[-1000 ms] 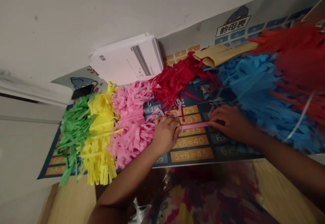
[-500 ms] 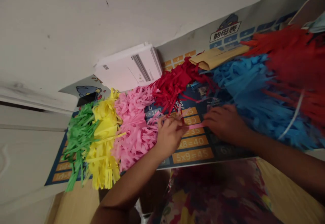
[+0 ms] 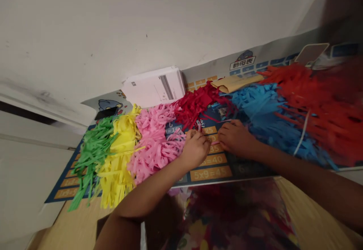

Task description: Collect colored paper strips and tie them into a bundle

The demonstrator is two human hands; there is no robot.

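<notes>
My left hand [image 3: 195, 148] and my right hand [image 3: 234, 139] lie close together on a dark blue multiplication mat [image 3: 215, 168]. Both have their fingers curled, pinching a short pink paper strip [image 3: 214, 142] between them. Only a small bit of the strip shows in the gap. Just left of my left hand lies a heap of pink paper strips [image 3: 154, 140]. A red heap of strips [image 3: 194, 104] sits behind the hands.
Heaps of yellow strips [image 3: 119, 155], green strips [image 3: 90, 152], blue strips [image 3: 269, 118] and orange-red strips [image 3: 317, 106] cover the mat. A white stack of paper [image 3: 154, 87], a brown envelope [image 3: 236, 83] and a black phone [image 3: 106, 112] lie by the wall. Patterned cloth covers my lap.
My right hand has slid left towards my left hand, so the visible pink strip between them has shortened. The camera has pulled back and tilted.
</notes>
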